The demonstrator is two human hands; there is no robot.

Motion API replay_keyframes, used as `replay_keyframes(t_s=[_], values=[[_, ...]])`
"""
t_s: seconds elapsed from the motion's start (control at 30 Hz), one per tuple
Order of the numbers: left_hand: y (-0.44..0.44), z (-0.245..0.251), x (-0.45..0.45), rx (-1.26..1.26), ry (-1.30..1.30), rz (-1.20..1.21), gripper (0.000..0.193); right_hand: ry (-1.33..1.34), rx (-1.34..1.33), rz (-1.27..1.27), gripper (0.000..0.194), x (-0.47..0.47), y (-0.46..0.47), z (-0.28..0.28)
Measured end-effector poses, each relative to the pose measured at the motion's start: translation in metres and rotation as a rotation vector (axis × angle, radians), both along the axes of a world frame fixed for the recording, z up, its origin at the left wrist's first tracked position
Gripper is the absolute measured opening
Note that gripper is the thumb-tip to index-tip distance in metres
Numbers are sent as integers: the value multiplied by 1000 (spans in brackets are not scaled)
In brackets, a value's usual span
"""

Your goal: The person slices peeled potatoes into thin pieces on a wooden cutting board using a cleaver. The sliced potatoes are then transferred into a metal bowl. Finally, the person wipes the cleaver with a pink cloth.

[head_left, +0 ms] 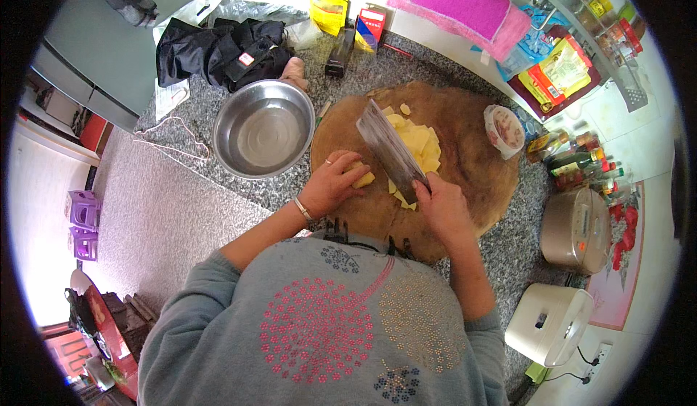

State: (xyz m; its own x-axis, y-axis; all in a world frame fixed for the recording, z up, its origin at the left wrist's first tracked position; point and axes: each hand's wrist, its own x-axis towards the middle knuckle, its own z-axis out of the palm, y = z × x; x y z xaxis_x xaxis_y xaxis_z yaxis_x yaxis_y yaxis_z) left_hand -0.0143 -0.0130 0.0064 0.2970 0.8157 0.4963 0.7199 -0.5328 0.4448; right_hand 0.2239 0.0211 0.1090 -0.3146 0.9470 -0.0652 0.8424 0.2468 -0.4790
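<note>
My right hand grips the handle end of a broad cleaver, its blade lying slantwise over the round wooden chopping board. Under my left hand, which wears a ring and a bracelet, a peeled yellow piece, probably potato, is held against the board's left part. A pile of thin yellow slices lies just right of the blade, and a few more slices show below it. One small slice lies apart near the board's top. The cleaver's blade and the held piece are apart.
A steel basin with some liquid stands left of the board. A plastic-wrapped tub sits at the board's right edge. Beyond are a black bag, a yellow pouch and boxes. Bottles and two rice cookers stand along the right wall.
</note>
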Motion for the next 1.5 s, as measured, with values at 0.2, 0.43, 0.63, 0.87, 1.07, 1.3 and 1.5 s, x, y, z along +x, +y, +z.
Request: replay_keyframes(t_s=[0.2,0.43,0.63,0.87,1.07,1.3,1.5], values=[[-6,-5,-7,31,-102,-9,43,-36,86,91,28,-8,-6,7],[-2,-9,-10,115,-70,-36,27,-182,147,190,25,-28,-23,3],[-1,-14,-8,125,-23,-31,26,-188,225,240,21,-29,-34,5],[0,-16,-9,108,-14,-43,25,-216,236,260,20,-26,-46,5],[1,-17,-10,134,-33,-53,24,-245,191,242,21,-37,-43,0],[1,-16,-9,145,-125,-65,24,-159,148,108,26,-61,1,-19],[1,-16,-9,144,-111,-61,24,-210,155,155,22,-40,-30,7]])
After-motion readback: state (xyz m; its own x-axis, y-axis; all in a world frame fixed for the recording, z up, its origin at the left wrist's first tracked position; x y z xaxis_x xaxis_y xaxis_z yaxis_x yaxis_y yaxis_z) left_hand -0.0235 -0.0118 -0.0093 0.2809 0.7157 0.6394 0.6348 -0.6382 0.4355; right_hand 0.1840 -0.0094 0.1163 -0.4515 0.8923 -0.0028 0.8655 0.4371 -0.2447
